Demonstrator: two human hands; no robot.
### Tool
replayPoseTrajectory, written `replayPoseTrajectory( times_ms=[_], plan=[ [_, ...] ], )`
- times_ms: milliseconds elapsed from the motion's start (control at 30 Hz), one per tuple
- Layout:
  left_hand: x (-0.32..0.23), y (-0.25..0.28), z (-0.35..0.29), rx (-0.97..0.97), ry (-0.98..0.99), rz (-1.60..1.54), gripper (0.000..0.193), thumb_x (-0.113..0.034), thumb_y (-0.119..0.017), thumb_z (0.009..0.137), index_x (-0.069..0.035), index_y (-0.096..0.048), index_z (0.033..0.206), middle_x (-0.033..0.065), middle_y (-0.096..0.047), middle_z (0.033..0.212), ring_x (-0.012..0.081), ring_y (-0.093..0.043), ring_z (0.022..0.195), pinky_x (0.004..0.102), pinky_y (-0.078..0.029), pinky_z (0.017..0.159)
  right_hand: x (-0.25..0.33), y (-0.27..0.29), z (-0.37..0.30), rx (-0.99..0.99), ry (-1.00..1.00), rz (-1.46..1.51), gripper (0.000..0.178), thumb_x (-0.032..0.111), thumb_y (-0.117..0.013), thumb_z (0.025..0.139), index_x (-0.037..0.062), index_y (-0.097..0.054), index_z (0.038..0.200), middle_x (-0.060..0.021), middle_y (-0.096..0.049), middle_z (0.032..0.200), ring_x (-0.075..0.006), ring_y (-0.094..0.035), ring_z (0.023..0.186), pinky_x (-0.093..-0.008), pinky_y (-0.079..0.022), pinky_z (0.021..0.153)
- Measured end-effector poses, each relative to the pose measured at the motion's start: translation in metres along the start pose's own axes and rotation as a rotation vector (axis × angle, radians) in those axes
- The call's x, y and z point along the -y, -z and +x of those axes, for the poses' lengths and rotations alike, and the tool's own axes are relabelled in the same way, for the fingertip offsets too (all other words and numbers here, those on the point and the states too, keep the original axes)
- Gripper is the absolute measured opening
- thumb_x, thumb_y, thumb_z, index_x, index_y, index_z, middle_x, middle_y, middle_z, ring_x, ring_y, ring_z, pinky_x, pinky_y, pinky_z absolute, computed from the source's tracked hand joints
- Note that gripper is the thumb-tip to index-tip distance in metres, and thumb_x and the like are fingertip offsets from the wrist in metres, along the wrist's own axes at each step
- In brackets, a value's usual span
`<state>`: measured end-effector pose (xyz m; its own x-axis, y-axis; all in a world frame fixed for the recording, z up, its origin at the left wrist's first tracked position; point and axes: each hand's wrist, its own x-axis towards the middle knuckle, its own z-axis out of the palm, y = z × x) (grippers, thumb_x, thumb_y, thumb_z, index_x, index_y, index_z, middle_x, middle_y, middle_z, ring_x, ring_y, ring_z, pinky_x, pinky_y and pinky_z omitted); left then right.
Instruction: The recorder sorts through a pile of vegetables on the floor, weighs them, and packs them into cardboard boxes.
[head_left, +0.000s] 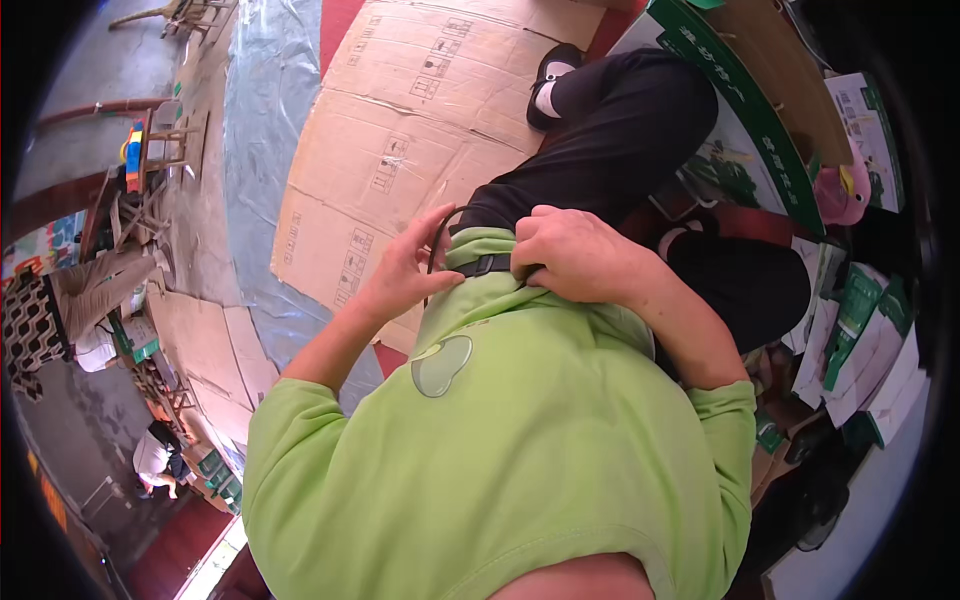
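I look down my own body, which is in a light green shirt point(520, 430) and black trousers point(620, 130). A black strap point(482, 265) with a buckle lies across my waist at the shirt's hem. My left hand point(405, 268) pinches a thin black loop of the strap point(438, 232) that arcs up from its fingers. My right hand point(575, 255) is closed over the strap's other end, fingers curled against the hem. One foot in a black shoe point(552, 75) with a white sock rests on the cardboard ahead.
Flattened brown cardboard sheets point(420, 120) cover the floor in front. Green-and-white cartons point(860, 340) are stacked at the right, with a pink object point(840, 195) above them. Wooden chairs point(160, 150) stand at the left, where other people point(60, 310) sit or crouch.
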<state>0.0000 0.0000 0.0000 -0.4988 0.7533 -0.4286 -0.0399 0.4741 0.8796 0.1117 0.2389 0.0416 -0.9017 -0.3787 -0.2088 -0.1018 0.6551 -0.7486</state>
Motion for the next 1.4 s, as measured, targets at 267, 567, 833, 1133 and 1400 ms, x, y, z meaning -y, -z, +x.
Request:
replayPoseTrajectory(
  times_ms=[267,567,833,1133,1400],
  plan=[
    [-0.01,-0.01,0.007,0.069,-0.098,0.166,0.077,-0.001,-0.072,0.071,-0.011,-0.04,0.14,0.0026,-0.056,0.102,0.0125,-0.055,0.092,0.0254,-0.046,0.075,-0.001,0.003,0.0,0.02,0.053,-0.011,0.01,0.009,-0.07,0.07,0.0104,-0.068,0.079,-0.0034,-0.055,0.082,-0.0227,-0.054,0.091,-0.0361,-0.047,0.079],
    [-0.013,-0.007,0.013,0.197,-0.197,0.361,0.066,-0.004,-0.068,0.074,-0.011,-0.046,0.136,0.0073,-0.051,0.112,0.0187,-0.053,0.1,0.0298,-0.046,0.079,-0.002,0.008,-0.006,0.051,0.112,0.116,0.009,0.009,-0.068,0.074,0.0081,-0.065,0.082,-0.0033,-0.058,0.085,-0.0228,-0.054,0.091,-0.0355,-0.046,0.079],
    [-0.002,0.005,0.01,0.183,-0.272,0.411,0.061,-0.003,-0.067,0.077,-0.012,-0.049,0.134,0.0075,-0.051,0.11,0.0189,-0.052,0.098,0.0297,-0.047,0.079,0.001,0.015,-0.01,0.151,0.017,0.125,0.01,0.013,-0.067,0.077,0.0091,-0.066,0.086,-0.0026,-0.063,0.093,-0.0228,-0.055,0.097,-0.0357,-0.047,0.086],
    [0.033,0.013,-0.032,0.143,0.078,0.184,0.033,-0.001,-0.066,0.08,-0.006,-0.059,0.112,0.0028,-0.06,0.091,0.0116,-0.057,0.078,0.0265,-0.049,0.067,-0.011,0.011,-0.016,-0.049,0.077,0.199,0.011,0.007,-0.068,0.073,0.0081,-0.067,0.084,-0.0032,-0.06,0.082,-0.0224,-0.054,0.086,-0.0343,-0.046,0.076],
    [0.026,0.009,-0.01,0.127,0.167,0.095,0.023,0.0,-0.057,0.088,-0.003,-0.058,0.111,0.0027,-0.062,0.088,0.0097,-0.057,0.072,0.0246,-0.049,0.064,-0.021,0.006,-0.029,-0.127,0.003,0.16,0.01,0.007,-0.066,0.075,0.0086,-0.068,0.085,-0.003,-0.059,0.081,-0.0228,-0.054,0.086,-0.0339,-0.046,0.077]
  ],
)
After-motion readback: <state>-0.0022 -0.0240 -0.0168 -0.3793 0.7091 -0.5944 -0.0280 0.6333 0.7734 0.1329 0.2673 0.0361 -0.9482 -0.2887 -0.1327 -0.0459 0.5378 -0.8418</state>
